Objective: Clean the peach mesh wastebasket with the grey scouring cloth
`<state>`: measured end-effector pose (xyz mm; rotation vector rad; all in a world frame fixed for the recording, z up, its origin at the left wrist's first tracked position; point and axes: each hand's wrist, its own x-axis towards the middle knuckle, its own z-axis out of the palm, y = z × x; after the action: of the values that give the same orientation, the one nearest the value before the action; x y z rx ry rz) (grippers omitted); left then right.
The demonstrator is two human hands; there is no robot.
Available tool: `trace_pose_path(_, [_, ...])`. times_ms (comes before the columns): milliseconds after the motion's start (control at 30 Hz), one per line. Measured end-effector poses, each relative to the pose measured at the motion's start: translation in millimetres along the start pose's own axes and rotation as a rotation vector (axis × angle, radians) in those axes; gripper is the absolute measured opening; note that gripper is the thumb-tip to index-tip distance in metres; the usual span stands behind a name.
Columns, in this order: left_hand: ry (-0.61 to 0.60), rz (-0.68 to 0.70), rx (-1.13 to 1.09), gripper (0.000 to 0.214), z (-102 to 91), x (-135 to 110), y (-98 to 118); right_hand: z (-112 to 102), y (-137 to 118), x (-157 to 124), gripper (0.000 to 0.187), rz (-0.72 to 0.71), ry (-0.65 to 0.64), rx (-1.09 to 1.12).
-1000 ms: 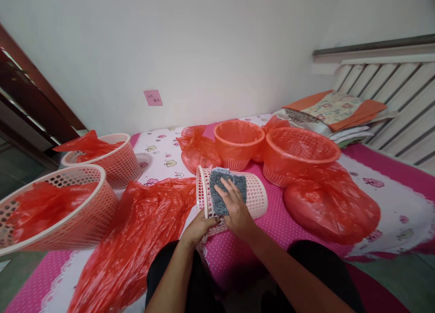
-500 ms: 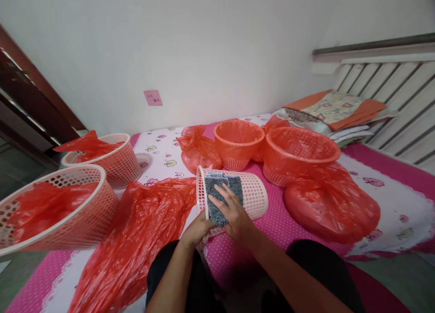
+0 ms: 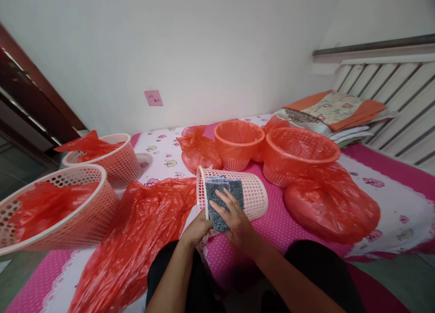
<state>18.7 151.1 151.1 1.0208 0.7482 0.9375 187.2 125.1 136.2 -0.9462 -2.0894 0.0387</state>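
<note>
A pale pink perforated plastic basket (image 3: 254, 193) lies on its side in front of me, its mouth facing left. My left hand (image 3: 197, 229) grips its rim at the near side. A folded grey cloth (image 3: 217, 190) rests against the basket's outer wall. My right hand (image 3: 234, 218) presses flat on that cloth with the fingers spread. Left of the basket, a loose red plastic bag (image 3: 146, 222) is spread out, reaching close to the basket's mouth.
Two pink baskets (image 3: 102, 222) with red bags in them stand at left. Behind and right are an orange-red bag-lined basket (image 3: 234, 161), a larger lined basket (image 3: 277, 175) and a bulging red bag (image 3: 333, 209). Folded cloths (image 3: 340, 107) lie by the white railing (image 3: 401, 91).
My right hand and the grey cloth have slid slightly down the basket's side, towards me. My left hand and the basket have stayed in place.
</note>
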Motion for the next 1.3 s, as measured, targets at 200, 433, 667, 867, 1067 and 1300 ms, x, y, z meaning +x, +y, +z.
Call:
trace_pose_path(200, [-0.074, -0.003, -0.193, 0.036, -6.0, -0.4, 2.9, -3.2, 8.0, 7.4, 0.061, 0.003, -0.013, -0.001])
trace_pose_path(433, [0.006, -0.024, -0.357, 0.043, -11.2, 4.0, -0.2, -0.2, 6.2, 8.3, 0.066, 0.006, -0.011, 0.000])
trace_pose_path(667, [-0.011, -0.065, -0.389, 0.047, -12.3, 2.8, 1.2, 5.8, 1.1, -5.0, 0.067, 0.022, -0.018, -0.002])
trace_pose_path(867, [-0.018, -0.066, -0.393, 0.046, -14.5, 4.0, -0.2, 6.9, -6.4, -18.8, 0.067, 0.023, -0.036, -0.018])
trace_pose_path(1067, [-0.030, -0.059, -0.368, 0.046, -11.3, 3.4, 2.9, 8.7, -15.0, -34.3, 0.068, 0.017, -0.049, -0.032])
trace_pose_path(1300, [-0.049, -0.043, -0.368, 0.043, -10.9, 3.5, 2.7, 17.1, -14.2, -50.4, 0.072, -0.019, -0.030, -0.066])
